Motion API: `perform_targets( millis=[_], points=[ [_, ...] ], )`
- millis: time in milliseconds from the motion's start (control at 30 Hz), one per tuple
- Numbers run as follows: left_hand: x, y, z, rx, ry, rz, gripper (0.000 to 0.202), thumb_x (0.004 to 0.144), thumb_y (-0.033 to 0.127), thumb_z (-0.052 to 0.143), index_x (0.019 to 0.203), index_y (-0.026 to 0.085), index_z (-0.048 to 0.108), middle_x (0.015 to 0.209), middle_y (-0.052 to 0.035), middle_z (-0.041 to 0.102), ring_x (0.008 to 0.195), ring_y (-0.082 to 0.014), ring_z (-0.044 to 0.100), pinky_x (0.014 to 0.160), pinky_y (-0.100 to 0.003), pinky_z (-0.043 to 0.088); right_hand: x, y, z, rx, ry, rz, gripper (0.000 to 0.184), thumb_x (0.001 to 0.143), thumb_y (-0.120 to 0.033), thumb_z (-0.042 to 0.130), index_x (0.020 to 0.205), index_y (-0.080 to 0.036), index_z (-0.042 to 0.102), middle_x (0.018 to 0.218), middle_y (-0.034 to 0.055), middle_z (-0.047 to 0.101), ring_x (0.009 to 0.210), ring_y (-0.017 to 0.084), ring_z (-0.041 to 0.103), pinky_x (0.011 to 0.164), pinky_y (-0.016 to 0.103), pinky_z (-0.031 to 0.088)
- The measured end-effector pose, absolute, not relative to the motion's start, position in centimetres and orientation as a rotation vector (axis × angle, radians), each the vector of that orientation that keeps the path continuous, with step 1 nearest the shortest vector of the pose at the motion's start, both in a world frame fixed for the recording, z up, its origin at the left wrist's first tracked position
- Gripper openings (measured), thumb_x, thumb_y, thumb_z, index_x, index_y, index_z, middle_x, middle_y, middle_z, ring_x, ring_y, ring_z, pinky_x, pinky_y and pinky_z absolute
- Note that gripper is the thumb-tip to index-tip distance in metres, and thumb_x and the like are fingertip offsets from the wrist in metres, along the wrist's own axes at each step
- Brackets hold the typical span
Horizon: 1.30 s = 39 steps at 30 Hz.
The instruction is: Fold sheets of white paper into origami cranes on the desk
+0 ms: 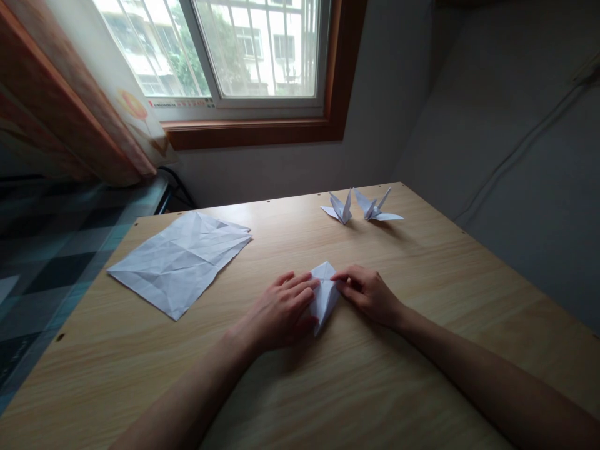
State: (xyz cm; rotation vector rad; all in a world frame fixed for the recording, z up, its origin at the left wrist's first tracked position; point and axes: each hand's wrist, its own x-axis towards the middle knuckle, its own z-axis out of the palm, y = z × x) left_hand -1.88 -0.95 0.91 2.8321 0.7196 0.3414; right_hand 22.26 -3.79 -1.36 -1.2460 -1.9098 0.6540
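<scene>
A small folded white paper piece (325,292) lies flat on the wooden table (422,281), near the middle. My left hand (280,311) rests palm down on its left side, fingers pressing the paper. My right hand (368,294) pinches the paper's right edge with its fingertips. Part of the paper is hidden under my left fingers.
A stack of creased white paper sheets (180,259) lies at the left of the table. Two finished paper cranes (341,209) (376,208) stand at the far edge. Beyond are a window (244,50), a curtain (94,106) and grey walls.
</scene>
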Motion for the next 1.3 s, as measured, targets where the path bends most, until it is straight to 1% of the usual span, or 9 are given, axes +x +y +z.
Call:
perform_targets(
  millis=[133,300,500,567,633,733,867,1167,1300],
  points=[
    [-1.8,-1.0,1.1,2.837,0.727,0.330,0.020,0.087,0.034,0.056,0.100,0.020,0.058,0.135,-0.0097,0.059,0.131,-0.0274,0.049,0.108,-0.047,0.037,21.8,-3.7,-1.3,-1.246,-1.989,0.513,0.019,0.087,-0.014,0.058,0.104,-0.020,0.065,0.094,0.0061,0.069,0.079,0.018,0.062,0.074,0.031,0.051],
    [-1.8,-1.0,0.9,2.857,0.715,0.322,0.036,0.086,0.050,0.058,0.103,0.019,0.058,0.137,-0.0113,0.057,0.131,-0.0309,0.048,0.108,-0.051,0.036,21.5,-3.7,-1.2,-1.269,-2.053,0.394,0.023,0.085,-0.013,0.060,0.108,-0.019,0.061,0.096,0.0070,0.066,0.084,0.020,0.062,0.075,0.033,0.051],
    [-1.7,-1.0,0.5,2.878,0.731,0.329,0.046,0.083,0.055,0.061,0.110,0.018,0.058,0.136,-0.0121,0.058,0.131,-0.0304,0.049,0.108,-0.049,0.035,21.4,-4.0,-1.3,-1.432,-2.115,0.181,0.004,0.088,-0.022,0.061,0.088,-0.018,0.061,0.089,0.0074,0.063,0.085,0.023,0.058,0.076,0.036,0.048],
    [-1.7,-1.0,0.5,2.879,0.729,0.333,0.047,0.083,0.055,0.061,0.113,0.019,0.058,0.137,-0.0119,0.057,0.131,-0.0299,0.048,0.109,-0.048,0.034,21.4,-4.2,-1.3,-1.455,-2.129,0.140,0.010,0.090,-0.023,0.058,0.082,-0.019,0.060,0.084,0.0073,0.063,0.083,0.023,0.057,0.075,0.036,0.047],
    [-1.7,-1.0,0.5,2.878,0.727,0.337,0.048,0.083,0.055,0.062,0.115,0.019,0.057,0.137,-0.0120,0.057,0.131,-0.0296,0.048,0.109,-0.048,0.034,21.5,-4.3,-1.3,-1.425,-2.140,0.160,0.010,0.090,-0.021,0.056,0.081,-0.019,0.060,0.083,0.0071,0.062,0.083,0.022,0.056,0.077,0.035,0.047],
    [-1.7,-1.0,0.5,2.869,0.726,0.347,0.049,0.082,0.055,0.062,0.116,0.019,0.057,0.136,-0.0126,0.058,0.131,-0.0295,0.049,0.109,-0.048,0.034,21.6,-4.3,-1.3,-1.355,-2.117,0.278,0.006,0.087,-0.017,0.057,0.089,-0.019,0.062,0.089,0.0069,0.064,0.087,0.022,0.057,0.079,0.034,0.048],
    [-1.7,-1.0,0.6,2.863,0.711,0.341,0.049,0.082,0.055,0.062,0.116,0.019,0.058,0.136,-0.0123,0.058,0.131,-0.0296,0.048,0.110,-0.048,0.034,21.8,-3.9,-1.1,-1.339,-2.030,0.430,0.014,0.086,-0.013,0.057,0.096,-0.018,0.063,0.090,0.0060,0.067,0.081,0.019,0.059,0.075,0.032,0.049],
    [-1.7,-1.0,0.9,2.857,0.675,0.332,0.049,0.084,0.055,0.059,0.117,0.019,0.058,0.135,-0.0135,0.058,0.132,-0.0299,0.047,0.111,-0.048,0.033,21.2,-3.2,-1.3,-1.352,-2.052,0.427,0.016,0.085,-0.007,0.051,0.088,-0.019,0.061,0.086,0.0051,0.066,0.081,0.019,0.059,0.076,0.032,0.047],
    [-1.7,-1.1,0.9,2.864,0.679,0.307,0.055,0.084,0.052,0.060,0.129,0.022,0.052,0.137,-0.0115,0.056,0.132,-0.0303,0.046,0.111,-0.048,0.033,21.0,-3.4,-1.4,-1.396,-2.044,0.420,0.018,0.081,-0.004,0.051,0.084,-0.019,0.059,0.083,0.0040,0.065,0.081,0.019,0.058,0.075,0.031,0.046]
  ],
)
